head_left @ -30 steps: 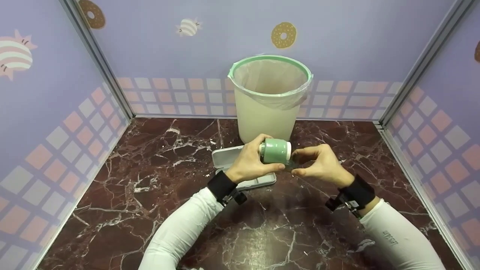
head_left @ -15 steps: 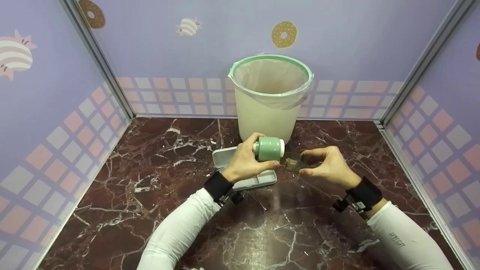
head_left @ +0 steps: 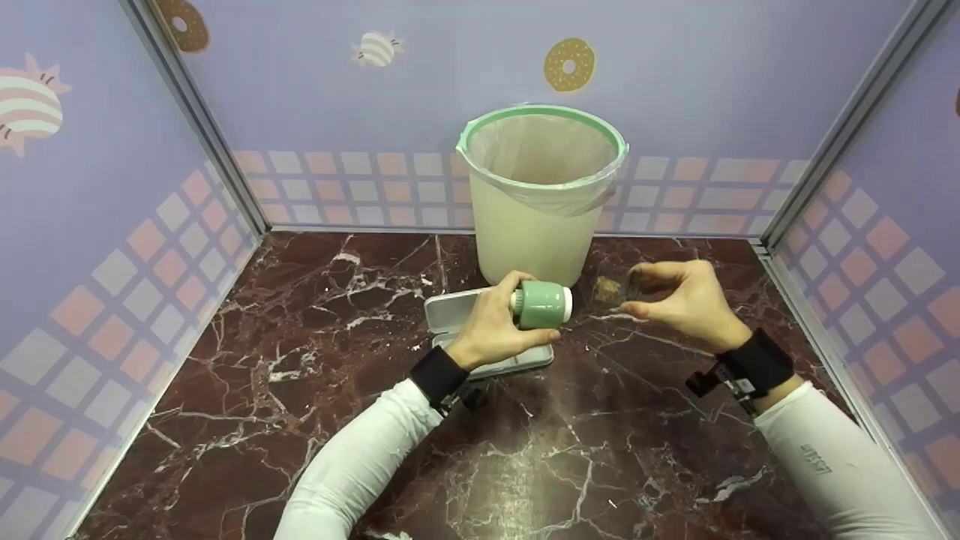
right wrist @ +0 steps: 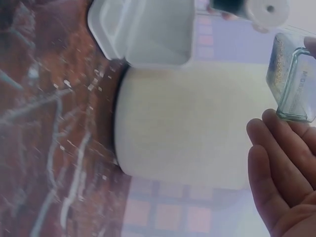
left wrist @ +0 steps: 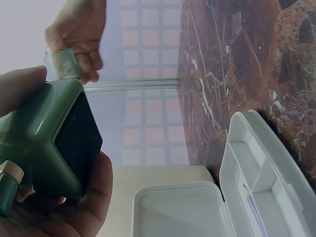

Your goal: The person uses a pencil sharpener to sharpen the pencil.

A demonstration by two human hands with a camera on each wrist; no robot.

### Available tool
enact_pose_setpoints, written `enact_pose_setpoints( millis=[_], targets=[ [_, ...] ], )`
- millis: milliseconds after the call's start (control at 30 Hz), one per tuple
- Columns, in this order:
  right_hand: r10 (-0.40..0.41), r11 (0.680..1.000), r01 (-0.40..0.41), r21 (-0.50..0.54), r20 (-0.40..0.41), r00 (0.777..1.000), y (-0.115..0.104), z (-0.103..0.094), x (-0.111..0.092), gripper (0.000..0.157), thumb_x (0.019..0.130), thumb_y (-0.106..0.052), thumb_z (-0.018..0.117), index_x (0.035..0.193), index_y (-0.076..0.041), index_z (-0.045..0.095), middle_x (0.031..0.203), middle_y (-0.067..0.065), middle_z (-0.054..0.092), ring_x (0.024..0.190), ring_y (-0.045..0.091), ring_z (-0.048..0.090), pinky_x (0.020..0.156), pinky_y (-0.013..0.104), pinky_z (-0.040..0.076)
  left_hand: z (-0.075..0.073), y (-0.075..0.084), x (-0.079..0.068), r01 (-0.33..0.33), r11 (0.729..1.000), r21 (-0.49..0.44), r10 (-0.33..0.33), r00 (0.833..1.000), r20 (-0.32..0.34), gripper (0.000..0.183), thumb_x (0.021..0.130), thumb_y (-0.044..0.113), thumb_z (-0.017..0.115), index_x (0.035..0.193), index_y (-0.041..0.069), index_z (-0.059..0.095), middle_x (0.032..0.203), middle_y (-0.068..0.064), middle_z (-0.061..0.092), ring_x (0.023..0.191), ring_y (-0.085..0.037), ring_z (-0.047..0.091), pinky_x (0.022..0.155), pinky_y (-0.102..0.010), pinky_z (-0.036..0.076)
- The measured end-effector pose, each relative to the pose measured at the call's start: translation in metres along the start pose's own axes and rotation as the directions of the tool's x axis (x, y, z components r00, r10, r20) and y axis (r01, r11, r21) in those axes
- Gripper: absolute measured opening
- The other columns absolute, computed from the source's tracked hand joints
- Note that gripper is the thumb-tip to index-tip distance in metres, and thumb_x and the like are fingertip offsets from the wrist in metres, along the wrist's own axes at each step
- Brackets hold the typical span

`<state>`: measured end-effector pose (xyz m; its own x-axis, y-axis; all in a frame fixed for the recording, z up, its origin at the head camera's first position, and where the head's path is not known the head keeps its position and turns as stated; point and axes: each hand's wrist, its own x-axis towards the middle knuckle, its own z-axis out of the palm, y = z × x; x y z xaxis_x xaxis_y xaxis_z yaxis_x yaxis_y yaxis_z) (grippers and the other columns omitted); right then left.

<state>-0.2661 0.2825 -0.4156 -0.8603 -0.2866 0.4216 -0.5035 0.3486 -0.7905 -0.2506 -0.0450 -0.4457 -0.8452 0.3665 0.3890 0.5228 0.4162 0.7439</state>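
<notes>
My left hand [head_left: 491,326] grips a green pencil sharpener [head_left: 541,305] with a white front face, held in the air and turned on its side. A round hole shows in that face [right wrist: 269,9] in the right wrist view. Seen from the left wrist, the green body has a dark open recess [left wrist: 78,140], and its crank knob [left wrist: 9,185] is at the lower left. To the right, my right hand [head_left: 686,304] pinches a clear shavings drawer [right wrist: 296,89] between thumb and fingers. Brownish shavings [head_left: 607,289] lie inside the drawer, which is apart from the sharpener.
A pale bin [head_left: 532,232] with a green rim and clear liner stands behind the hands, near the back wall. Under my left hand, a light grey pencil case [head_left: 454,309] lies with its lid raised; a pencil [left wrist: 254,210] is in one compartment. Patterned panels enclose the marble-look tabletop.
My right hand has moved away to the right and farther back with the drawer, from close beside the sharpener. My left hand has shifted slightly left, still holding the sharpener.
</notes>
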Motion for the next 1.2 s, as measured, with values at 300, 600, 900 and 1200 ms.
enact_pose_setpoints(
  millis=[300, 600, 900, 1200],
  targets=[
    [-0.071, 0.987, 0.058, -0.153, -0.082, 0.994, -0.018, -0.019, 0.028, 0.047, 0.072, -0.001, 0.103, 0.115, 0.005, 0.084, 0.101, 0.028, 0.085, 0.081, -0.009, 0.077, 0.077, 0.011, 0.061, 0.005, 0.0, -0.003, 0.017, 1.0, 0.002, -0.017, 0.999, 0.03, 0.081, 0.075, 0.028, 0.103, 0.141, 0.009, 0.062, 0.122, -0.015, 0.08, 0.104, -0.027, 0.077, 0.091, -0.037, 0.064],
    [-0.034, 0.99, 0.02, -0.14, -0.099, 0.995, -0.043, -0.028, 0.065, 0.049, 0.078, -0.005, 0.101, 0.122, 0.003, 0.082, 0.112, 0.032, 0.082, 0.078, -0.008, 0.078, 0.073, 0.014, 0.063, 0.013, 0.0, -0.005, 0.024, 0.999, 0.038, -0.027, 0.997, 0.068, 0.077, 0.074, 0.032, 0.104, 0.136, 0.013, 0.063, 0.119, -0.012, 0.081, 0.102, -0.024, 0.078, 0.092, -0.038, 0.063],
    [-0.035, 0.979, 0.007, -0.202, -0.134, 0.99, -0.064, -0.027, 0.106, 0.045, 0.083, -0.015, 0.099, 0.125, -0.005, 0.084, 0.115, 0.025, 0.084, 0.074, -0.007, 0.077, 0.071, 0.011, 0.06, 0.017, -0.004, -0.005, 0.032, 0.999, 0.038, -0.036, 0.995, 0.095, 0.077, 0.075, 0.034, 0.102, 0.138, 0.014, 0.063, 0.122, -0.011, 0.082, 0.102, -0.023, 0.079, 0.089, -0.035, 0.063],
    [-0.049, 0.954, -0.013, -0.298, -0.197, 0.979, -0.063, -0.024, 0.139, 0.042, 0.088, -0.021, 0.093, 0.128, -0.01, 0.084, 0.118, 0.019, 0.086, 0.077, -0.015, 0.072, 0.072, 0.006, 0.057, 0.025, -0.005, -0.008, 0.025, 0.998, 0.049, -0.03, 0.992, 0.121, 0.076, 0.076, 0.031, 0.103, 0.137, 0.013, 0.063, 0.122, -0.011, 0.083, 0.102, -0.024, 0.081, 0.09, -0.033, 0.063]
  ],
)
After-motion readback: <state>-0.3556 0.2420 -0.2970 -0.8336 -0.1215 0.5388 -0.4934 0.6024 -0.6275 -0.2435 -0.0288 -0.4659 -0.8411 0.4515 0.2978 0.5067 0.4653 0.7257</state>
